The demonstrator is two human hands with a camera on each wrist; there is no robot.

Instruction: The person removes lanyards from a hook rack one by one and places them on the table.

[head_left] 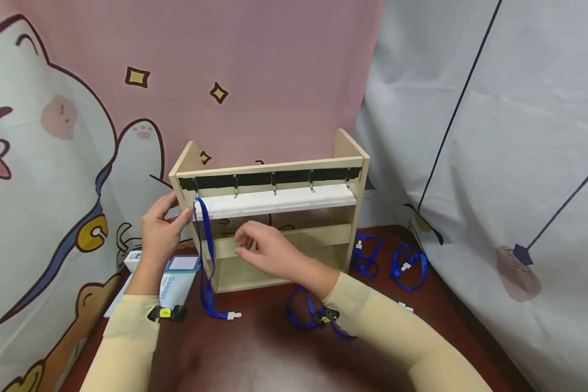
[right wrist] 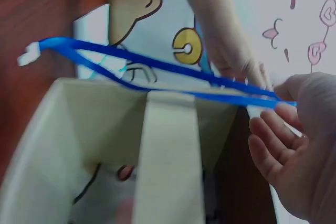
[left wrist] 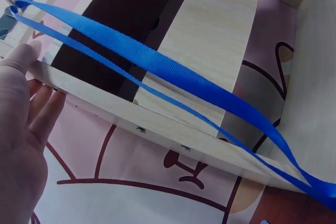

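A blue lanyard point(head_left: 207, 234) hangs from the leftmost hook point(head_left: 196, 188) of a small wooden rack point(head_left: 360, 188); its white clip point(head_left: 233, 315) rests on the table. My left hand point(head_left: 160, 231) grips the rack's left side panel near the top, thumb at the front edge, as the left wrist view also shows. My right hand point(head_left: 271, 250) is in front of the rack, right of the hanging lanyard, fingers loosely curled with nothing visible in them. In the right wrist view the lanyard strap point(right wrist: 173, 69) runs behind the thumb of that hand point(right wrist: 310, 145).
Several more blue lanyards point(head_left: 411, 267) lie on the dark red table point(head_left: 255, 354) to the right, one partly under my right forearm. A light blue box point(head_left: 178, 286) and a badge holder point(head_left: 183, 263) are at the left. Printed curtains point(head_left: 274, 65) stand close behind.
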